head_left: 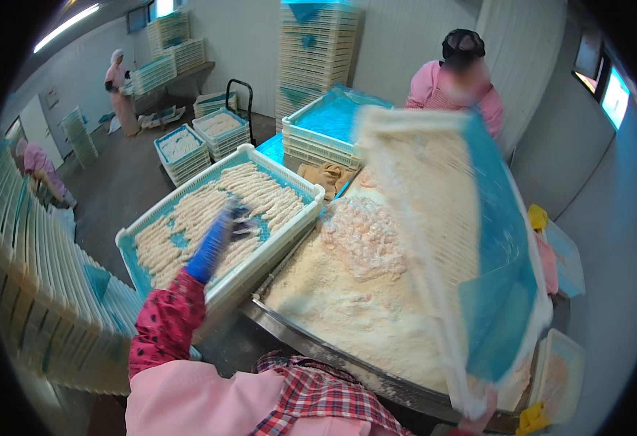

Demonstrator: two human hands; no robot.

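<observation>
My left hand (240, 219), in a dark glove below a blue sleeve cover, is over a white plastic tray (125, 241) lined with blue sheet. Rows of pale, flour-coated strips (187, 218) lie in that tray. The hand is smeared by motion, so its fingers do not read clearly. At the lower right, my right hand (480, 416) grips the near corner of another white tray (435, 305). This second tray is tilted and blurred, with a loose blue plastic sheet (499, 312) along its right side. It hangs above a bed of flour (326, 298) with a heap of wet pinkish pieces (366, 236).
A metal-edged worktable (311, 354) holds the flour. Tall tray stacks stand at the left (49, 291) and back (317, 58). A co-worker in pink (424, 87) stands across the table. Plastic bins (560, 374) line the right side. Two more people are far left.
</observation>
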